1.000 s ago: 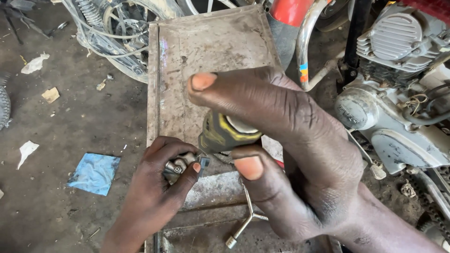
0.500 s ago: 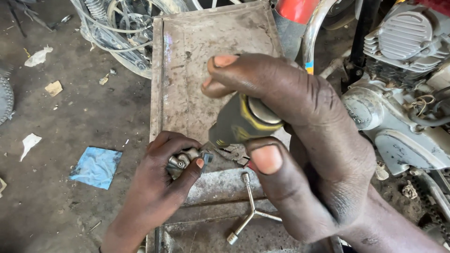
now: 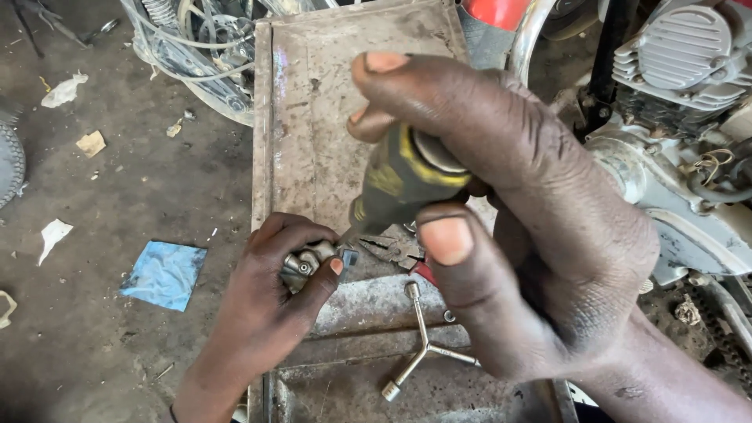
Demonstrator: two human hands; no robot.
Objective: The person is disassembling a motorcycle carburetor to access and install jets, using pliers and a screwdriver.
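Observation:
My right hand fills the middle of the view, shut around the black and yellow handle of a screwdriver that points down and left. My left hand grips a small grey metal part on a rusty metal tray. The screwdriver's tip meets that part near my left thumb. Pliers with red handles lie on the tray just right of the part, half hidden by my right thumb.
A three-way socket wrench lies on the tray's near end. A motorcycle engine stands at the right. Cables and a wire frame lie at the tray's far left. A blue rag and paper scraps lie on the dirt floor.
My right hand with the screwdriver has risen and tilted, so the handle now sits higher in view. My left hand keeps its grip on the metal part in the same place.

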